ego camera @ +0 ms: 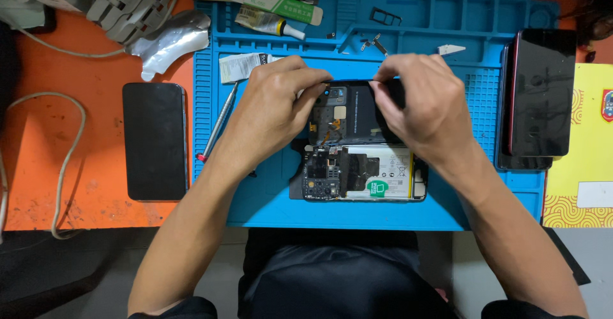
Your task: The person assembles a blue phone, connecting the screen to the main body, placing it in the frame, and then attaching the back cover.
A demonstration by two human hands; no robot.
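Both hands pinch the black back cover: left hand [274, 105], right hand [424, 105] clamp its ends above the opened phone [361, 182], on a blue mat [268, 191] over the orange table [96, 140].

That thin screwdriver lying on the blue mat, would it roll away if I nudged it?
Probably: the screwdriver has a slim round shaft and looks light. The ribbed blue mat may slow it. The left hand is close beside it.

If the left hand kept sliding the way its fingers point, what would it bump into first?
The left hand points rightward across the black phone cover it grips. Going straight on, its fingertips would probably meet the right hand, which holds the cover's other end, though depth is hard to judge.
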